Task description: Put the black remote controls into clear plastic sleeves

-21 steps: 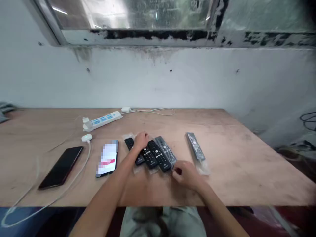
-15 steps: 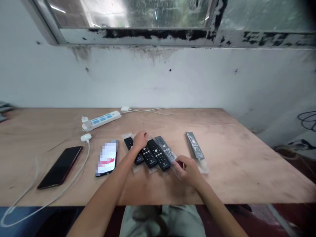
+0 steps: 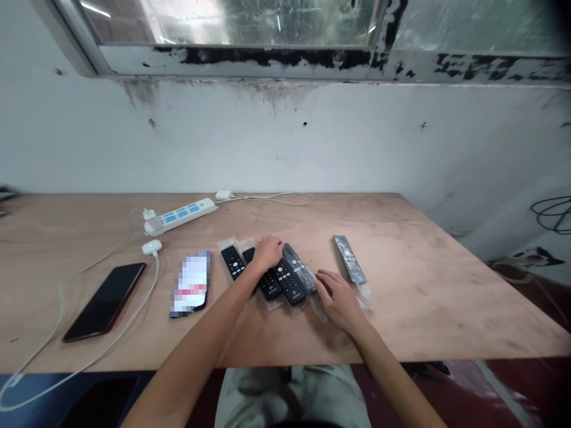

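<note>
Several black remote controls in clear plastic sleeves lie side by side, slanting, in front of me. My left hand (image 3: 268,253) rests over the upper part of the row, its bent fingers near the top of a black remote control (image 3: 289,286); its fingertips are mostly hidden. My right hand (image 3: 338,298) has its fingers stretched out and apart, touching the lower right edge of the rightmost remote in the row, a greyish plastic-wrapped remote control (image 3: 298,266). My left forearm partly covers the leftmost remote control (image 3: 232,261). Apart to the right lies another wrapped remote control (image 3: 350,260).
Left of the row lies a lit phone (image 3: 191,284) with a blurred screen, then a dark phone (image 3: 106,302). A white charger (image 3: 152,246) with its cable and a white power strip (image 3: 182,216) sit behind them. The wooden table (image 3: 423,285) meets a white wall.
My left hand has slid right along the row, uncovering more of the left remotes. My right hand's fingers have opened from a pinch at the wrapped remote's lower end. The view has shifted slightly.
</note>
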Demonstrator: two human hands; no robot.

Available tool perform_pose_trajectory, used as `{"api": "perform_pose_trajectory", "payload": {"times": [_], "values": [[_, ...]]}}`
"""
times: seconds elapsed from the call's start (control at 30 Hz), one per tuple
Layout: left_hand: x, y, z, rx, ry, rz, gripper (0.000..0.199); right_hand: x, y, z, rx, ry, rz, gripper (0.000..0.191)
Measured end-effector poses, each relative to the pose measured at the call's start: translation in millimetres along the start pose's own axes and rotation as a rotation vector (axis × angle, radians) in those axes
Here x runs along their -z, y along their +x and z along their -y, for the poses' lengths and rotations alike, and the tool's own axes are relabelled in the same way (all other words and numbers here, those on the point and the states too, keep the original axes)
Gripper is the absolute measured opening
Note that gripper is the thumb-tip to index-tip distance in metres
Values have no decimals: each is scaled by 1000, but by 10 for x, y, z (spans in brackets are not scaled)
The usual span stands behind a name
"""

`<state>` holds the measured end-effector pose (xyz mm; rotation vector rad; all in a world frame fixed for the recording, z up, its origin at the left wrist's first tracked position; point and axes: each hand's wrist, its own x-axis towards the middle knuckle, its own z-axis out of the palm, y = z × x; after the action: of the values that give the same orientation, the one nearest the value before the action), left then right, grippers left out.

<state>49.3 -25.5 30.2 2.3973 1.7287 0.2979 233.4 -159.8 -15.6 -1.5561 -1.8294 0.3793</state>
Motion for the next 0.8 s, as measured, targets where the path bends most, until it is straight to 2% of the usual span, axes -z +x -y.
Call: {"api": "perform_pose_trajectory", "payload": {"times": [0.3, 0.63, 0.8], "values": [[-80, 106, 34, 101, -12, 39, 24, 28, -2, 35, -7, 19, 8, 32], [-74, 151, 40, 74, -33, 62, 27, 32, -7, 25, 5, 47, -7, 29], [-46, 131, 16, 67, -42, -2, 25, 53, -13, 50, -7, 64, -30, 27]]}}
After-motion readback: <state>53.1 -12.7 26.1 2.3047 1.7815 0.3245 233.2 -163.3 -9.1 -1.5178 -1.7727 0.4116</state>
